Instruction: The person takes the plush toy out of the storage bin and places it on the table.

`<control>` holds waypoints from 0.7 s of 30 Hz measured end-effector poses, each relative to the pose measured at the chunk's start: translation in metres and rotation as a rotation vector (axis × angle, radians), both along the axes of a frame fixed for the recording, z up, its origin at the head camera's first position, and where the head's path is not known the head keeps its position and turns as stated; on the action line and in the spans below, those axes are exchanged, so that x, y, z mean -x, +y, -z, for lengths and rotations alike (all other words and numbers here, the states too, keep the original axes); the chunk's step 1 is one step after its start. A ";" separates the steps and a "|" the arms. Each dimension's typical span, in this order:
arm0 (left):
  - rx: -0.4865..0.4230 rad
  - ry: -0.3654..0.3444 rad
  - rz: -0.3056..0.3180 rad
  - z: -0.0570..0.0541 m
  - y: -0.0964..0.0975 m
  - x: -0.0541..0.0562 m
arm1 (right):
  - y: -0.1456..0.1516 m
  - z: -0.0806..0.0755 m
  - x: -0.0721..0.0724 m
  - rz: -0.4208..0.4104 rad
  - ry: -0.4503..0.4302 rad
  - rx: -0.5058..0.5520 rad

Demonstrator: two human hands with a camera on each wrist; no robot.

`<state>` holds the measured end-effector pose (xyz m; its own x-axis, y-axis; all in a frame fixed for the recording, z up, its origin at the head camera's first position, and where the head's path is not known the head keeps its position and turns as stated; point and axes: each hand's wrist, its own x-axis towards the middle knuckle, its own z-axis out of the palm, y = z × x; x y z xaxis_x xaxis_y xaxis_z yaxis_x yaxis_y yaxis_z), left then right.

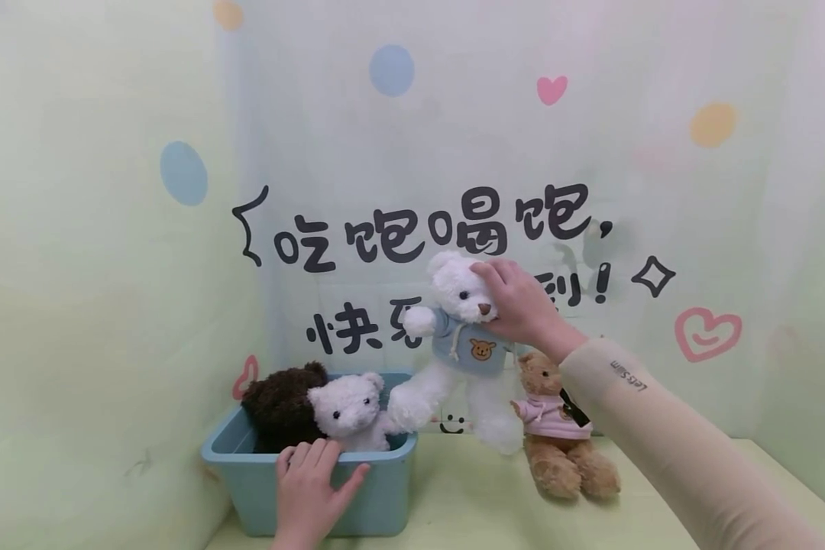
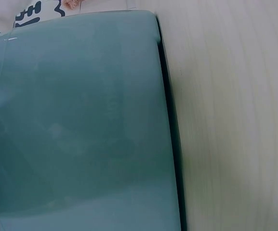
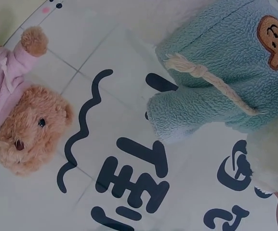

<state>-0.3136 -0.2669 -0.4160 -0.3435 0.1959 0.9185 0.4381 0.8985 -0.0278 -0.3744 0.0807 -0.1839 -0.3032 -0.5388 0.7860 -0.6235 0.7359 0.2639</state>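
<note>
My right hand (image 1: 519,302) grips a white teddy bear (image 1: 484,401) in a light blue hoodie by the side of its head, above the table. Part of that hoodie (image 3: 225,91) fills the upper right of the right wrist view. My left hand (image 1: 309,485) holds the front rim of a blue plastic bin (image 1: 385,496), fingers over the edge and thumb along the outer wall. Inside the bin sit a dark brown plush toy (image 1: 282,405) and another white bear (image 1: 351,412). The left wrist view shows mostly the bin's outer side.
A light brown teddy bear (image 1: 564,458) in a pink hoodie sits on the pale table (image 1: 467,512), right of the held bear. Behind stands a backdrop (image 1: 454,137) printed with dark characters, dots and hearts.
</note>
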 end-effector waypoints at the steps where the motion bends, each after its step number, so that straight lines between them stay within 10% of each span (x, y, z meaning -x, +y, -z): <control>1: -0.001 -0.003 0.001 0.000 0.000 0.000 | 0.000 -0.001 0.000 0.000 0.005 -0.003; 21: -0.004 -0.009 0.004 0.002 0.000 0.002 | 0.014 0.001 -0.004 0.011 0.025 -0.060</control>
<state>-0.3161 -0.2669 -0.4177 -0.3509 0.1933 0.9162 0.4415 0.8970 -0.0202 -0.3706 0.0946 -0.1854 -0.2901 -0.5815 0.7600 -0.6079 0.7254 0.3230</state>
